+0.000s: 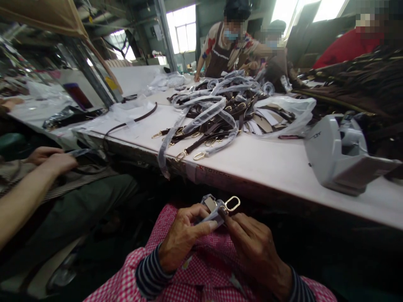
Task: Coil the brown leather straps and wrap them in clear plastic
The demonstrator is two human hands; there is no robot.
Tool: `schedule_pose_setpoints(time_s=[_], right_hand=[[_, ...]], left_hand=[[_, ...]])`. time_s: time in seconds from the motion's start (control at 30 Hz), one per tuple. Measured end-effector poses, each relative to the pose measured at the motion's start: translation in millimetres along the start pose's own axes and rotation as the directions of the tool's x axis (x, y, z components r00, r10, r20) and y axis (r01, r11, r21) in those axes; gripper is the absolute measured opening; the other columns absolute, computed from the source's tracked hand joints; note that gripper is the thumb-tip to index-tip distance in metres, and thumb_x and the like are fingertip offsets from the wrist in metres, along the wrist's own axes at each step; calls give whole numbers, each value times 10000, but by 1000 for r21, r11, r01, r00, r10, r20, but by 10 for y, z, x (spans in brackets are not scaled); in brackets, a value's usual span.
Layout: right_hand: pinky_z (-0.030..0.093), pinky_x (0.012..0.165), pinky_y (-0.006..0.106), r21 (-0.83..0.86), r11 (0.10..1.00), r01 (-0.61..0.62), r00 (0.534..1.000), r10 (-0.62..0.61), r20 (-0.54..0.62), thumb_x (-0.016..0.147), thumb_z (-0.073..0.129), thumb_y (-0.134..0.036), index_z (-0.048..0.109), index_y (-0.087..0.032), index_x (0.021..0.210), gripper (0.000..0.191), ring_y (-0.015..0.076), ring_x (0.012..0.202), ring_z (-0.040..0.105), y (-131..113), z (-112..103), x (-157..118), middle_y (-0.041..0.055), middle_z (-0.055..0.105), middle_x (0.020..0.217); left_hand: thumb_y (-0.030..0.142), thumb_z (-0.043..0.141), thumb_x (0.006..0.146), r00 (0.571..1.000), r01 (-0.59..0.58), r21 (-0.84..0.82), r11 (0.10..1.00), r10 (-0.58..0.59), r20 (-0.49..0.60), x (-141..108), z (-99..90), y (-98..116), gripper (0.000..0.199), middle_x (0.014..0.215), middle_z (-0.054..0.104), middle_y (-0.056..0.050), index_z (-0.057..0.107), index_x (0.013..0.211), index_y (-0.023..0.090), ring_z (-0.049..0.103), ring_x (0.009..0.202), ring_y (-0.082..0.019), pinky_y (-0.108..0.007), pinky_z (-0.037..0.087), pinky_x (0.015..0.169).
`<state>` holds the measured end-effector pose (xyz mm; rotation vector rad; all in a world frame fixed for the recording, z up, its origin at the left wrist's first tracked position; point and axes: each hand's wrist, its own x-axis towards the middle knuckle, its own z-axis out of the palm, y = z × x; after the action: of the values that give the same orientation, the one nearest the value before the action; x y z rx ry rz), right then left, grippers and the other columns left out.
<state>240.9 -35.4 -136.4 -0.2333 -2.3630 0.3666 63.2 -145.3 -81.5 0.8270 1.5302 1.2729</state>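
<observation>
Over my lap, my left hand is closed round a strap in clear plastic wrapping. A gold oval clasp sticks out at the strap's end, pointing up and right. My right hand pinches the dark end of the strap just below the clasp. A small beige piece shows beside the left fingers. Most of the strap is hidden by my hands. Ahead on the table lies a heap of dark straps with gold clasps, some of them wrapped in plastic.
The white table has its front edge just beyond my hands. A grey-white tape dispenser stands on its right. A plastic bag holds flat strips. At left, a co-worker's hands hold a strap; other people stand behind the heap.
</observation>
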Motion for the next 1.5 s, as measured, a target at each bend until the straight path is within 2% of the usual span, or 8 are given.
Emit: schedule_pose_setpoints(time_s=[0.33,0.63,0.87,1.0,1.13,1.27,1.4,1.5], right_hand=[[600,838,385,-117,988,104,986,-118,-118,990,495,-21,660,-89,1243,309,232,908,747,37,-43,-6,127,785,989],[628,805,361,-6,996,88,991,-88,-105,979,498,-16,660,-113,1228,312,220,875,755,21,-91,78,125,785,971],[633,857,385,14,992,126,988,-124,-97,981,510,-24,671,-136,1268,348,237,964,753,-17,-227,166,143,781,1050],[621,878,392,35,989,144,988,-141,-69,992,519,-42,688,-144,1219,300,243,995,730,-41,-283,263,143,765,1068],[585,775,317,215,976,28,1000,-26,-15,1019,503,-86,705,-178,1047,224,188,871,674,-20,-298,349,95,707,977],[536,676,263,427,890,-161,986,122,117,1013,554,-133,694,-208,930,179,159,810,632,24,-285,340,48,648,916],[544,766,288,546,780,-304,945,175,276,1000,617,-181,678,-219,866,152,173,891,646,17,-227,216,41,657,983],[512,729,280,578,664,-474,874,279,397,946,707,-217,604,-220,876,125,165,826,609,-30,-179,87,5,634,931]], left_hand=[[335,782,745,999,39,-158,987,-37,20,16,23,53,238,729,562,0,648,708,142,449,715,-142,-276,359,693],[312,792,716,997,14,-147,989,-24,-68,39,48,77,222,679,584,2,644,661,156,462,668,-138,-264,366,655],[341,777,736,986,-56,127,990,75,-150,66,53,113,212,693,615,-13,681,675,161,502,680,-163,-288,379,675],[269,759,759,966,-149,369,917,214,-143,82,80,82,156,728,634,-12,671,667,180,553,726,-182,-300,378,704],[206,714,801,942,-221,557,801,323,-91,55,94,42,162,762,644,-18,618,670,196,577,800,-208,-329,368,774],[187,681,824,945,-257,654,711,326,17,11,79,-3,157,787,642,-21,586,699,202,572,827,-220,-360,354,808],[151,654,819,945,-309,694,650,291,148,-65,68,-90,150,801,660,-34,565,714,211,582,850,-245,-388,364,821],[142,684,810,933,-361,670,649,256,255,-166,59,-200,75,915,729,-66,671,835,212,630,933,-287,-428,391,905]])
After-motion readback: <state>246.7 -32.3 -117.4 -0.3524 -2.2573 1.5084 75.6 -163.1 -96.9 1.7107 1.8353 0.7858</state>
